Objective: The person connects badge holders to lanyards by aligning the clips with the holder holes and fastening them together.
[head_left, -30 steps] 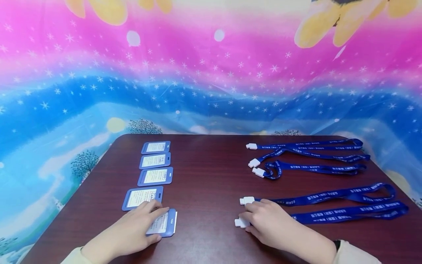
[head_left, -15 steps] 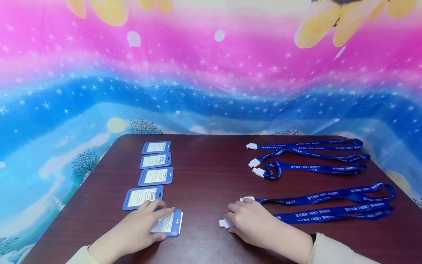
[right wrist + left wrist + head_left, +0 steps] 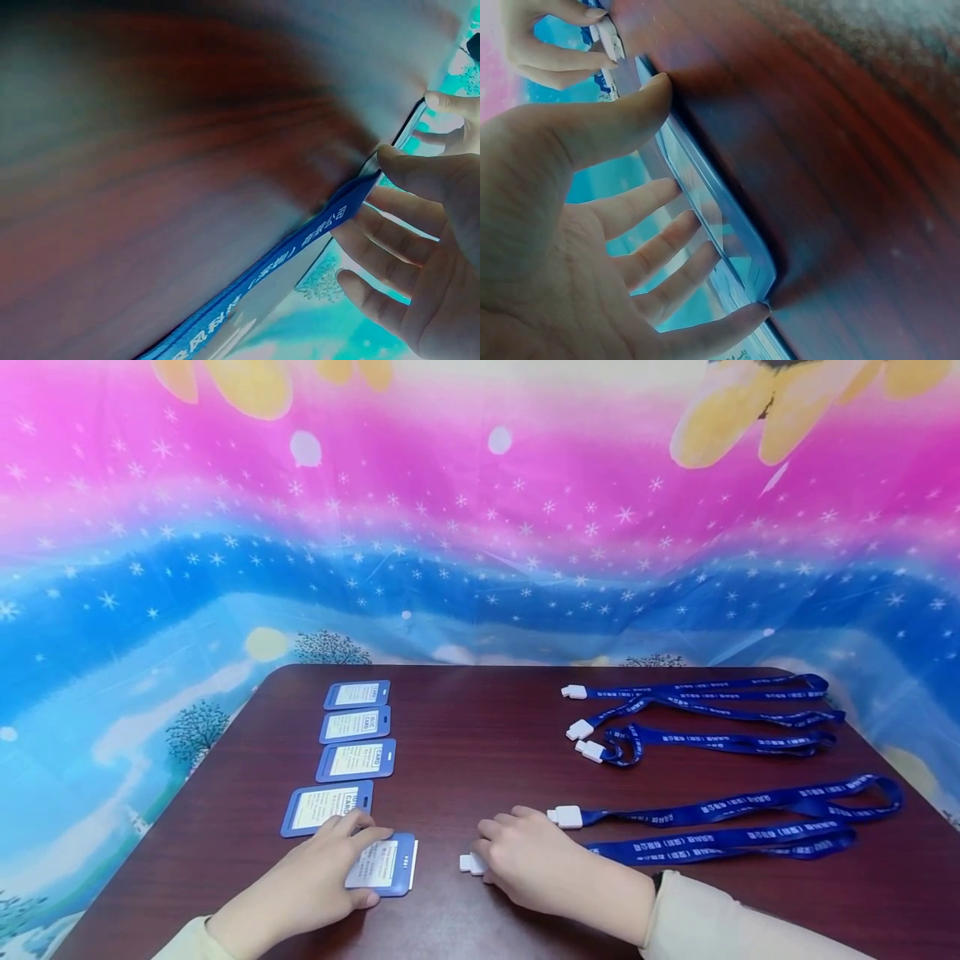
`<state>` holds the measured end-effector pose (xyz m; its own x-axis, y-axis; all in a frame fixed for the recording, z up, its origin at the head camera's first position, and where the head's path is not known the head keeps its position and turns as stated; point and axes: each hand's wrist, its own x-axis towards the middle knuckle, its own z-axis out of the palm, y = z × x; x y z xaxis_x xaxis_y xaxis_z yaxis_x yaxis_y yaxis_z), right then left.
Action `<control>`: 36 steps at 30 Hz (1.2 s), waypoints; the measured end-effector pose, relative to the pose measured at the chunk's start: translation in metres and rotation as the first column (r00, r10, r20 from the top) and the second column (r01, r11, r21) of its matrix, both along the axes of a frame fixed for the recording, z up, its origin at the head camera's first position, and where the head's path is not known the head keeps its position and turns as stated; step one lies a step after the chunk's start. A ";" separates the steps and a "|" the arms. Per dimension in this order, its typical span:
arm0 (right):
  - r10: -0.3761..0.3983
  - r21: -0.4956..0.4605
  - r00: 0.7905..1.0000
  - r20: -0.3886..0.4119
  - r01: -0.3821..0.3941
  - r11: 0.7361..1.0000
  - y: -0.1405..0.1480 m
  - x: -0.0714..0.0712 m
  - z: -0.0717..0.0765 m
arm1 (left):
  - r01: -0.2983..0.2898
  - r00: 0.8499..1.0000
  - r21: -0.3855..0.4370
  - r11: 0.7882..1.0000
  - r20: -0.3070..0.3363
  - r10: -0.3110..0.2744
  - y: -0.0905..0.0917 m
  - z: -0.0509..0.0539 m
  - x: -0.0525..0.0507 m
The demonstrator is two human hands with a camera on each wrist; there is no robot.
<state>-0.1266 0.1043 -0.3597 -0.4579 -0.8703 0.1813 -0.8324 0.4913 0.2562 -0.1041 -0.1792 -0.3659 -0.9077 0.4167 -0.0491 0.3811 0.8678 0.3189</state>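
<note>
In the head view my left hand (image 3: 307, 881) grips a blue ID card holder (image 3: 402, 865) lying on the table, thumb at its near edge and fingers at the far one. Something white sticks out from under its slotted end. In the left wrist view the thumb and fingertips touch the edges of the holder (image 3: 746, 259). My right hand (image 3: 555, 864) pinches the white clip (image 3: 469, 863) of the nearest blue lanyard (image 3: 727, 842), and most of that clip is hidden. The right wrist view has the printed strap (image 3: 292, 251) trailing from the fingers. A short gap separates clip from holder.
Beyond my left hand several more card holders (image 3: 355, 761) lie in a column. At right are several other blue lanyards, one with its white clip (image 3: 566, 817) just past my right hand. A patterned cloth (image 3: 480, 527) hangs behind the brown table (image 3: 465, 735).
My right hand has slid left, pulling the lanyard along and narrowing the gap to the holder. My left hand has shifted slightly right with the card holder.
</note>
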 end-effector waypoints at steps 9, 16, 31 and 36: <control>0.005 0.000 0.999 -0.046 -0.005 1.000 -0.016 -0.002 -0.003 | -0.041 0.999 -0.012 0.999 0.022 0.041 -0.001 0.000 0.000; 0.018 -0.016 0.999 -0.026 -0.018 1.000 -0.027 -0.004 -0.003 | -0.047 0.999 -0.027 0.999 0.009 0.047 -0.002 0.000 0.000; -0.015 0.018 0.999 -0.033 0.016 1.000 -0.051 -0.007 -0.004 | -0.008 0.999 -0.031 0.999 -0.051 0.007 -0.004 -0.001 0.001; -0.023 0.031 0.999 -0.041 0.024 0.999 -0.054 -0.007 -0.003 | -0.009 0.999 -0.035 0.999 -0.048 0.008 -0.003 -0.001 0.001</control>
<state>-0.1333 0.0499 -0.3629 -0.4714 -0.8648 0.1727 -0.8093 0.5020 0.3049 -0.1028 -0.1826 -0.3666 -0.9128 0.4078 -0.0199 0.3878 0.8813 0.2701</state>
